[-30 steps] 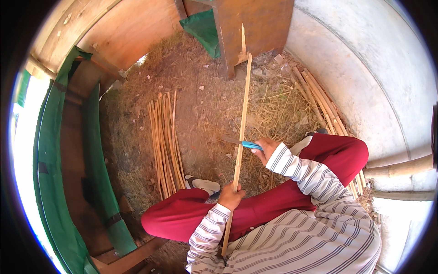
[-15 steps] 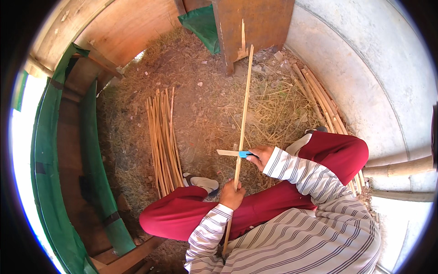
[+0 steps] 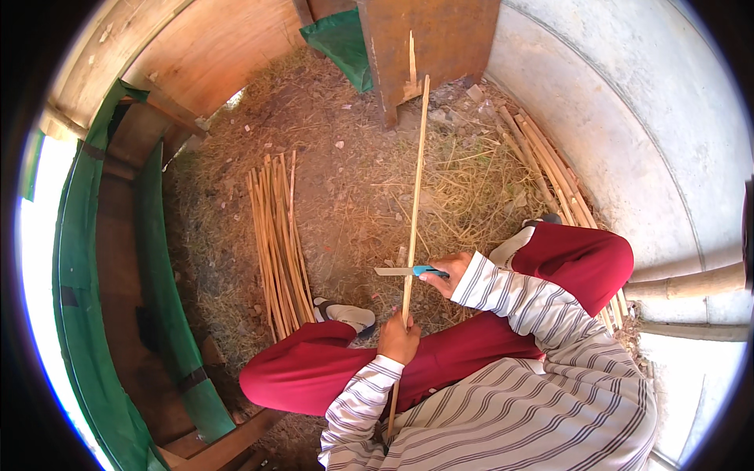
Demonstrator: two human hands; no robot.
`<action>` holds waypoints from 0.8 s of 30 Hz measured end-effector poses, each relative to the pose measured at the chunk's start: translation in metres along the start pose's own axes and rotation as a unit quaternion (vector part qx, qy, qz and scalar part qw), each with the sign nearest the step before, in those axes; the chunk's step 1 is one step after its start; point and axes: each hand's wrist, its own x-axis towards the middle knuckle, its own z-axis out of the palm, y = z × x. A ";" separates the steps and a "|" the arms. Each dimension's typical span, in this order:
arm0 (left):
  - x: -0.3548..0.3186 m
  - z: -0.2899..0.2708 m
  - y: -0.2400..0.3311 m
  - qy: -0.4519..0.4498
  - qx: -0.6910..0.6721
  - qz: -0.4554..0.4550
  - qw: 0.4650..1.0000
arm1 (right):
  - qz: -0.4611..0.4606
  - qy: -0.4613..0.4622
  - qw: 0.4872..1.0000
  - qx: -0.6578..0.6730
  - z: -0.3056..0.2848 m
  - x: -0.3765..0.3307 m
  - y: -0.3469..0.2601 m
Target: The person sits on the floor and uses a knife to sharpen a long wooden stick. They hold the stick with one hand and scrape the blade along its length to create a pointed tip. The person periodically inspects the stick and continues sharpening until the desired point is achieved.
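Since a moment ago the knife (image 3: 410, 272) has slid a little nearer along the stick (image 3: 414, 204), its blade lying across it. The right hand (image 3: 449, 272) is clamped on the blue handle; the left hand (image 3: 398, 339) is wrapped around the one long stick just below the knife. Left of the stick lies one bundle of sticks (image 3: 276, 243); right of it, another pile (image 3: 554, 180) along the wall.

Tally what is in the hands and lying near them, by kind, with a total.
Long bamboo strip, gripped by the left hand: 1
Blue-handled knife, in the right hand: 1
Heaps of bamboo strips, left heap and right heap: 2
Total: 4
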 end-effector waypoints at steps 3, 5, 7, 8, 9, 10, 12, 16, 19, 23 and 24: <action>-0.003 -0.001 0.001 0.000 -0.005 0.000 1.000 | 0.018 -0.023 1.000 -0.009 -0.009 0.002 -0.009; -0.003 -0.002 0.003 -0.002 -0.006 -0.003 1.000 | 0.029 -0.022 0.999 -0.027 -0.004 0.008 0.005; -0.002 -0.001 0.000 -0.004 -0.001 0.003 1.000 | 0.025 -0.004 0.999 -0.035 0.001 0.010 0.013; -0.002 0.000 -0.001 -0.005 0.002 0.006 1.000 | 0.017 0.014 0.999 -0.034 0.005 0.008 0.014; -0.001 0.000 -0.004 -0.002 -0.006 0.000 1.000 | 0.007 0.029 0.999 -0.033 0.003 0.010 0.009; 0.000 0.000 -0.006 0.001 -0.013 -0.007 1.000 | 0.025 0.017 0.999 -0.040 0.000 0.011 0.005; -0.002 0.002 -0.010 0.002 -0.015 -0.006 1.000 | 0.060 -0.009 0.997 -0.052 -0.008 0.017 -0.003; -0.022 0.014 -0.014 -0.043 0.003 0.030 0.999 | 0.211 0.032 0.976 -0.047 -0.045 0.044 0.045; -0.018 0.009 -0.011 -0.053 -0.004 0.030 0.998 | 0.214 -0.022 0.973 -0.081 -0.058 0.052 0.050; -0.015 -0.001 -0.001 -0.039 -0.010 0.041 0.998 | 0.267 -0.030 0.959 -0.086 -0.061 0.060 0.041; -0.016 -0.005 0.004 -0.049 -0.011 0.035 0.998 | 0.268 -0.032 0.959 -0.088 -0.059 0.061 0.043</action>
